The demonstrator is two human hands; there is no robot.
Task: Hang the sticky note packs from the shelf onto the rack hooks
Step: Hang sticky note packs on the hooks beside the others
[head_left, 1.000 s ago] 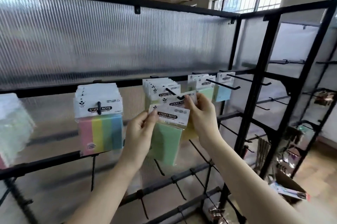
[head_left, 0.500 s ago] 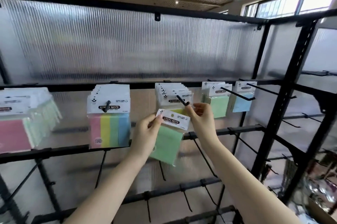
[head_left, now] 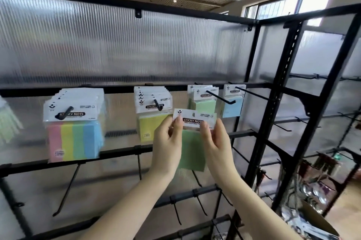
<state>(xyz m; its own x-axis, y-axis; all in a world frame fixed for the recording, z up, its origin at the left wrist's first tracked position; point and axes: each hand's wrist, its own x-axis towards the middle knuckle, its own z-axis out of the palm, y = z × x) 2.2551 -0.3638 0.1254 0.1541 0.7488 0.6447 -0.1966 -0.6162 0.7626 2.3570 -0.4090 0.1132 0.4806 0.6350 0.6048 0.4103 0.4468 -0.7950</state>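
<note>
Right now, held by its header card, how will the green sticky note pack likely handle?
Probably light: both hands pinch only the green pack's header card. The card looks stiff, staying flat. The clear wrap may be slippery.

The rack [head_left: 259, 91] is black. The back panel [head_left: 117, 44] is see-through with thin up-and-down lines. At the left, one sticky note pack [head_left: 75, 138] has pink, yellow, green and blue stripes. The middle pack [head_left: 150, 126] is yellow. The held pack [head_left: 192, 150] is green with a white top card. At the right, one pack [head_left: 232, 107] is light blue.
</note>
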